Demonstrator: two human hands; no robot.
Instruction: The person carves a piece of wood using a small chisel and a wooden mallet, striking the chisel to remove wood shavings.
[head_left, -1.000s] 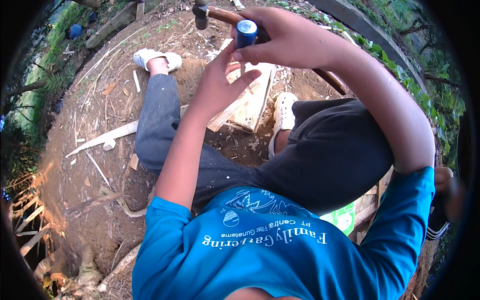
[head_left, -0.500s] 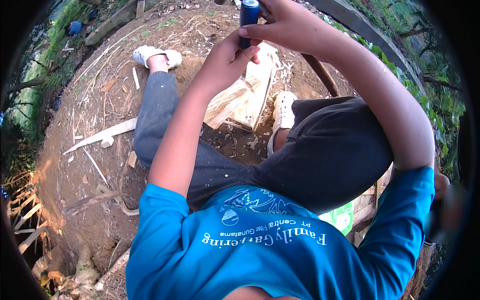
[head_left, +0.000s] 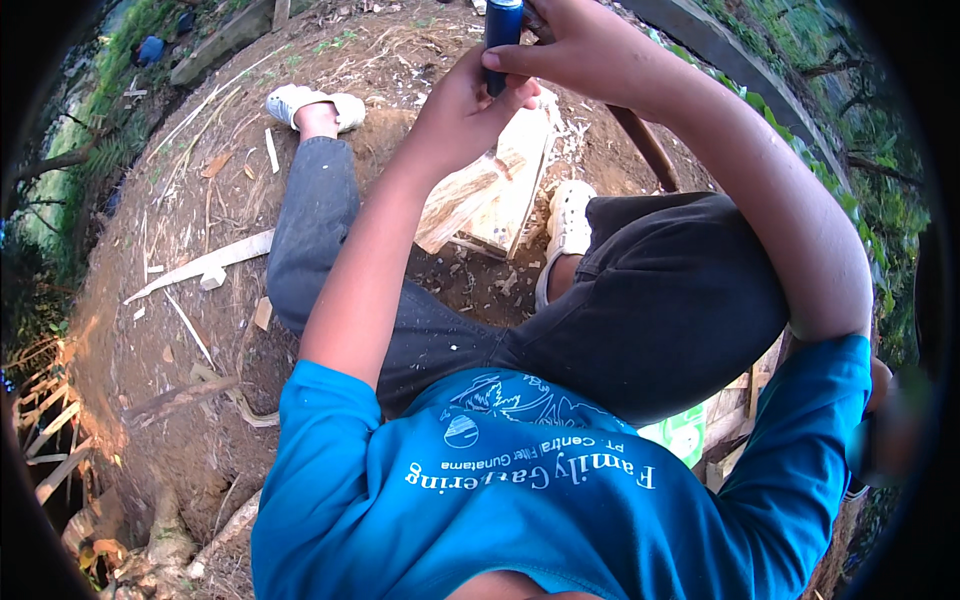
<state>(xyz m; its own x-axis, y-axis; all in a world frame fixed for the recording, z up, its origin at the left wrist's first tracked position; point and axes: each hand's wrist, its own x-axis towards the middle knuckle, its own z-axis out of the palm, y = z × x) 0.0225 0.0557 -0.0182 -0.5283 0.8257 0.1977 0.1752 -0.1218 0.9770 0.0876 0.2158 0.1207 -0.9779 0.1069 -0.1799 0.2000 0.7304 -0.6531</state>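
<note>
A long pale strip of wood (head_left: 205, 268) lies on brown dirt (head_left: 200, 450). Then come a white shoe (head_left: 300, 107), a pale wood block (head_left: 490, 190) and another white shoe (head_left: 569, 222). The left hand (head_left: 468, 115) hides some of the block and curls round a blue handle (head_left: 503, 55) near its far end. The right hand (head_left: 575, 45) thumbs the handle and grips a brown stick (head_left: 640, 145). The handle is round, dark and shiny on top; its bottom is hidden.

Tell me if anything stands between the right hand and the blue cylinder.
Nothing visible does: the thumb of the right hand lies against the blue cylinder. The left hand is at its lower end, and the wooden shaft passes beneath the right hand without blocking that contact.
</note>
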